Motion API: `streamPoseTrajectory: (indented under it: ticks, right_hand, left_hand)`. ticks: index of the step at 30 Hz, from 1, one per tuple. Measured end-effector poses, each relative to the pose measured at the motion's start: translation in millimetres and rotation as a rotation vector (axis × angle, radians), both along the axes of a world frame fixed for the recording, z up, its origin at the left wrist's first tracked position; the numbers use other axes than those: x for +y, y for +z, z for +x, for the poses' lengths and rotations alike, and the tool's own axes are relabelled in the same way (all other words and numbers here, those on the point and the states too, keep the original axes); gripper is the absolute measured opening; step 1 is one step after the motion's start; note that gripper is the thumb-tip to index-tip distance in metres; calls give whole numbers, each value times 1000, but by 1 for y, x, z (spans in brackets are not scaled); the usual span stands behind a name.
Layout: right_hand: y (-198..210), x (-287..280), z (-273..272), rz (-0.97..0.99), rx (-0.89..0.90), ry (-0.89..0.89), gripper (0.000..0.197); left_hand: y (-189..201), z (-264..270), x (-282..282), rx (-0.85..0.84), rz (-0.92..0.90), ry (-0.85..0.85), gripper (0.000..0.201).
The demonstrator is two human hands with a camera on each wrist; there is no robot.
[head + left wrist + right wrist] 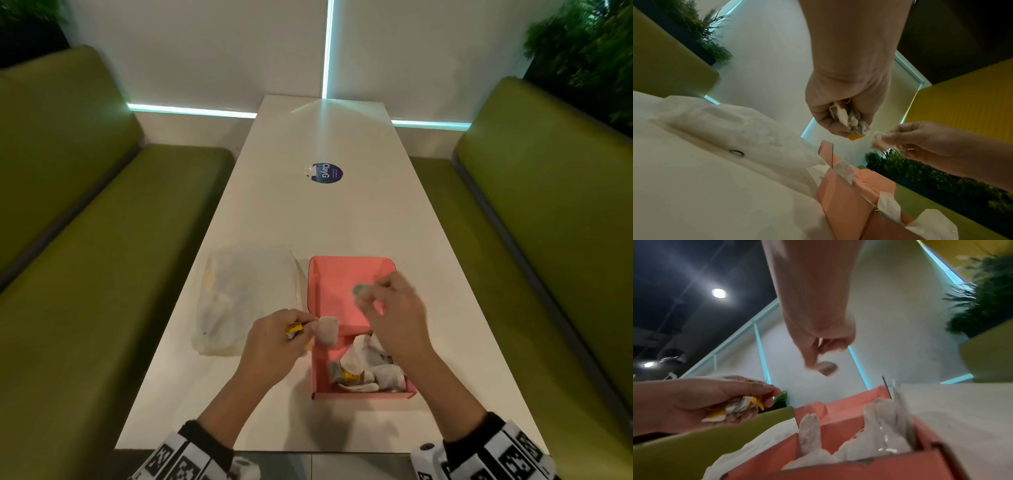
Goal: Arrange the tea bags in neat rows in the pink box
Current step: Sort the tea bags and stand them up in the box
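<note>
The pink box lies open near the table's front, its lid flat on the far side. Several white tea bags lie jumbled in its near half. One tea bag hangs over the left wall. My left hand, just left of the box, grips a bunch of tea bags with yellow tags. My right hand hovers over the lid and pinches a single tea bag, blurred in the head and right wrist views. In the right wrist view the box shows below the fingers.
A clear plastic bag lies left of the box. A round blue sticker marks the middle of the white table. Green benches run along both long sides, and the table's near edge is close to my wrists.
</note>
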State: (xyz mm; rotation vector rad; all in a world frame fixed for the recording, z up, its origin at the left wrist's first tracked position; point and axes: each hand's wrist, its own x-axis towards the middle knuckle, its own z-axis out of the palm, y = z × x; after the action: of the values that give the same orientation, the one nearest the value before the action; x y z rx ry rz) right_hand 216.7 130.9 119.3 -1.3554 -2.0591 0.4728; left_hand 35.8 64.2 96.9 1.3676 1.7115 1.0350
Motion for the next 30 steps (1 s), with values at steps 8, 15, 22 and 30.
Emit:
streamPoseTrajectory:
  ticks: [8, 15, 22, 30]
  right_hand:
    - [-11, -1, -5, -263, 33, 97, 10]
    - [-18, 1, -9, -570, 206, 74, 4]
    - [-33, 8, -18, -625, 64, 104, 18]
    - [-46, 6, -35, -449, -65, 98, 9]
  left_hand:
    - [-6, -3, -4, 35, -33, -3, 20]
    - [-16, -1, -6, 199, -189, -72, 23]
    - [-23, 4, -13, 307, -265, -95, 57]
    - [-24, 7, -15, 358, -291, -96, 60]
